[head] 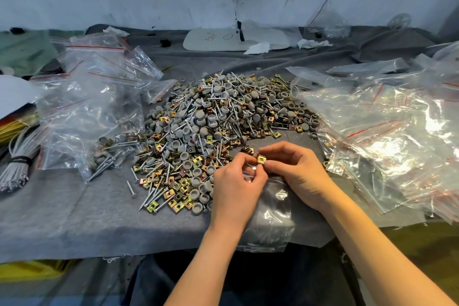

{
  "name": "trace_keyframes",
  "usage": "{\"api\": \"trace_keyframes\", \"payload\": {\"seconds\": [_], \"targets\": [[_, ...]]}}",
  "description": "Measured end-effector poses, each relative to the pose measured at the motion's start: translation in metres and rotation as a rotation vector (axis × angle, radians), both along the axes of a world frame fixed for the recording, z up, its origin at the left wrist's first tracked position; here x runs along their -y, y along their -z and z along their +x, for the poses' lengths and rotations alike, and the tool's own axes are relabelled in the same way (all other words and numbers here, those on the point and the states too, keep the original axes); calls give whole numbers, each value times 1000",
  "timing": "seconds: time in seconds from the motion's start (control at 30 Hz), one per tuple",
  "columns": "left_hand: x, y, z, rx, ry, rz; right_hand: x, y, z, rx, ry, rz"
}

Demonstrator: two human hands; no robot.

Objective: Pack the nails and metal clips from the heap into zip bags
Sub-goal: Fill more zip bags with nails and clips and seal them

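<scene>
workshop: hardware heap [218,126], zip bags [387,136]

Bare grey surface [74,213] lies open at lower left of the frame, hemmed by the heap [211,131] at centre, filled bags [87,112] left, and empty bags [385,131] right.

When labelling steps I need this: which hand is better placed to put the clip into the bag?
Likely right: the right hand pinches the clip at the mouth of the bag, which the left hand holds.

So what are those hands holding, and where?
The right hand pinches a square metal clip by its edges; the left hand grips the clear zip bag at its mouth.
</scene>
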State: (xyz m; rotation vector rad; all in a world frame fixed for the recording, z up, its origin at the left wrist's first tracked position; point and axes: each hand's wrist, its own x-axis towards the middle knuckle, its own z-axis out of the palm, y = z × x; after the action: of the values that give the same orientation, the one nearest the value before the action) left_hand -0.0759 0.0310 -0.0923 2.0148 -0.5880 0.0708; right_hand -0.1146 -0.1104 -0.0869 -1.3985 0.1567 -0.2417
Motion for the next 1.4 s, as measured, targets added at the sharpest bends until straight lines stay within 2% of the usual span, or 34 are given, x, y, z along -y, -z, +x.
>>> {"api": "trace_keyframes", "payload": {"seconds": [0.1,0.33,0.6,0.87,1.13,1.4], "targets": [[0,0,0,11,-10,12,-1,0,-1,38,12,-106],[1,-1,1,44,-47,-2,-12,3,-5,182,189,-631],[1,-1,4,-23,-9,-37,-14,4,-7,345,225,-1034],[1,2,5,-67,-17,-26,-13,4,-7,332,211,-1120],[0,0,2,-24,5,75,-11,4,-5,277,235,-1035],[0,1,4,33,-11,29,-9,5,-7,231,289,-903]]}}
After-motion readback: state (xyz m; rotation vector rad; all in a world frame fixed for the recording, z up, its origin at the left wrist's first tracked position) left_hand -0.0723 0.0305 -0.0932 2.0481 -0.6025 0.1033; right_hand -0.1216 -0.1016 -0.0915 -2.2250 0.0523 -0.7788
